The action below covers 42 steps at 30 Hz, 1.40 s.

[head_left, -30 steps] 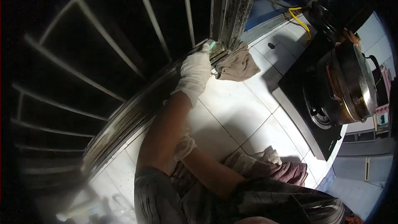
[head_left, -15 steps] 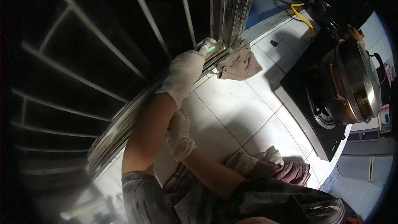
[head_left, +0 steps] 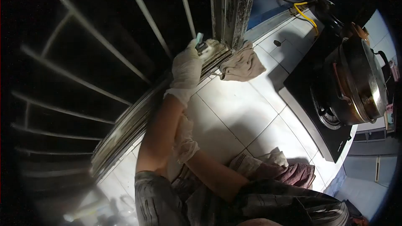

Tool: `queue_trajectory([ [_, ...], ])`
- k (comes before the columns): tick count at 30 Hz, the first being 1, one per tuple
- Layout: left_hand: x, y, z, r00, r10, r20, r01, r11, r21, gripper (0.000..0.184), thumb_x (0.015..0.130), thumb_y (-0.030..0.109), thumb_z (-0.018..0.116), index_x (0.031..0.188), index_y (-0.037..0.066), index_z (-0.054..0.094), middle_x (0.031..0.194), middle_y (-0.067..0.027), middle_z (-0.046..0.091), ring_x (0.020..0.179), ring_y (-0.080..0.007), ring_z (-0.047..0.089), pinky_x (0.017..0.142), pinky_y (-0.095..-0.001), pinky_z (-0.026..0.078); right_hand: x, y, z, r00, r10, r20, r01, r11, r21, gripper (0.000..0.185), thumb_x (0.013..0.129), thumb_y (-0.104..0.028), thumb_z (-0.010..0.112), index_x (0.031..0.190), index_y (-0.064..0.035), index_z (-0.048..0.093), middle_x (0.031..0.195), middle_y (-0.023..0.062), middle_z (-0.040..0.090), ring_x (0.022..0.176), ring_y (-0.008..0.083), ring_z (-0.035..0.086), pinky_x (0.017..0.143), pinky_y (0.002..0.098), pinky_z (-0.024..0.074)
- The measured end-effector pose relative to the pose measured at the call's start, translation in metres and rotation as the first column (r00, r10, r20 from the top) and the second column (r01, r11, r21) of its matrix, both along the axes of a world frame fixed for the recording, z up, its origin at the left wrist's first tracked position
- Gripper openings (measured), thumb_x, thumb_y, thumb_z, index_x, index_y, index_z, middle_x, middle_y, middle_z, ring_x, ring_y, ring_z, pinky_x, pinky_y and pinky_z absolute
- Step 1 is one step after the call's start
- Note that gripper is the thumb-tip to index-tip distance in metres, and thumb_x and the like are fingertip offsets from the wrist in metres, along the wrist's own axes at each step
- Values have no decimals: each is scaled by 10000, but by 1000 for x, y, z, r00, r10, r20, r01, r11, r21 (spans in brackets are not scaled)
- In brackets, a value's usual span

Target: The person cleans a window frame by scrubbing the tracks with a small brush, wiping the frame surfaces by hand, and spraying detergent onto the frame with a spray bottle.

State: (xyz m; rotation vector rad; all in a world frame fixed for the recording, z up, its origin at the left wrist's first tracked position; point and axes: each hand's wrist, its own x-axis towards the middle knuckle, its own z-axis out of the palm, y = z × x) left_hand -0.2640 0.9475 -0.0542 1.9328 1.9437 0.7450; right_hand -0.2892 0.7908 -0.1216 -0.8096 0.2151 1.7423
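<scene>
My left hand (head_left: pixel 186 70), in a thin translucent white glove, is closed around a small mint-green and dark tool (head_left: pixel 199 40) that looks like a brush. It is at the corner of the grimy window track (head_left: pixel 121 136), where whitish residue lies beside the fingers. My right hand (head_left: pixel 184 140), gloved the same way, sits lower, behind my left forearm. Its fingers are mostly hidden, so what it holds does not show. A crumpled grey-brown cloth (head_left: pixel 243 65) hangs over the track's edge, right of my left hand.
Metal window bars (head_left: pixel 146 12) curve across the dark left side, and a dirty upright frame (head_left: pixel 232 8) rises from the track. On the white tiles (head_left: pixel 222 109) lie maroon and beige cloths (head_left: pixel 289 171). A black stove (head_left: pixel 312 113) carries a large metal pot (head_left: pixel 362 83); behind is a yellow hose (head_left: pixel 307 16).
My left hand has drawn slightly left and turned upward, lifting the mint-green tool away from the track corner. More of its dark part now shows. My right hand has stayed nearly in place.
</scene>
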Motion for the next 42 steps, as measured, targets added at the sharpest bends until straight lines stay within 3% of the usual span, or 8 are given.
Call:
queue_trajectory([
  [8, 14, -21, 40, 953, -18, -304, -98, 927, -362, 582, 975, 463, 224, 1139, 36, 585, 1052, -213, 636, 1018, -347, 607, 881, -433, 472, -7, 6, -21, 993, 101, 62, -100, 995, -17, 111, 896, -174, 469, 847, -113, 548, 748, 43, 561, 556, 145, 503, 457, 281, 377],
  [20, 25, 13, 28, 971, -84, -225, 32, 974, -225, 629, 955, 498, 273, 1008, 3, 658, 1027, -221, 642, 1010, -369, 605, 890, -438, 458, -2, -6, 13, 999, 39, 12, -39, 999, 18, 120, 896, -137, 480, 881, -73, 580, 754, 67, 599, 600, 156, 550, 505, 296, 421],
  [25, -10, -20, 35, 968, -80, -239, -11, 934, -358, 615, 968, 491, 264, 1109, -6, 598, 1021, -212, 647, 981, -370, 622, 873, -436, 474, 7, -6, -5, 968, 202, 148, -218, 970, 104, 125, 898, -132, 482, 893, -64, 586, 762, 70, 606, 611, 160, 560, 515, 299, 431],
  [28, -3, -10, 24, 963, 24, -267, -117, 933, -340, 613, 967, 502, 257, 1065, 14, 615, 1012, -212, 650, 963, -364, 628, 866, -443, 478, -4, -4, -32, 590, 286, 755, -538, 836, 104, 146, 915, -129, 479, 940, -46, 596, 797, 67, 611, 649, 162, 580, 548, 309, 453],
  [33, 23, 0, 31, 949, -95, -301, 36, 980, -195, 593, 956, 503, 295, 1021, 22, 635, 998, -215, 653, 999, -361, 619, 871, -438, 478, -9, -9, -13, 969, 99, 225, -123, 988, 93, 143, 914, -124, 485, 969, -46, 592, 776, 54, 601, 655, 145, 579, 539, 296, 455],
  [39, 20, 22, 2, 936, 160, 313, -89, 969, -228, 471, 947, 451, 417, 1077, 61, 647, 885, -178, 672, 837, -326, 646, 759, -427, 486, -21, 5, -27, 998, -20, -59, 20, 1000, 5, 131, 905, -131, 493, 983, -55, 565, 754, 42, 590, 631, 134, 570, 504, 272, 438],
  [40, 10, 16, 6, 999, 29, 25, -26, 995, -101, 360, 958, 368, 439, 1138, 109, 611, 809, -141, 659, 739, -288, 641, 697, -424, 493, -27, 2, -40, 997, -27, -66, 27, 1000, -4, 131, 905, -131, 493, 983, -55, 565, 754, 42, 590, 631, 134, 570, 504, 272, 438],
  [42, -3, 6, 17, 982, -51, -180, 50, 999, -12, 338, 961, 350, 433, 1161, 125, 587, 807, -137, 653, 746, -291, 644, 699, -424, 496, -39, -5, -63, 830, -79, 552, -121, 941, 317, 170, 955, -154, 450, 947, -50, 585, 738, 44, 587, 597, 150, 560, 488, 289, 438],
])
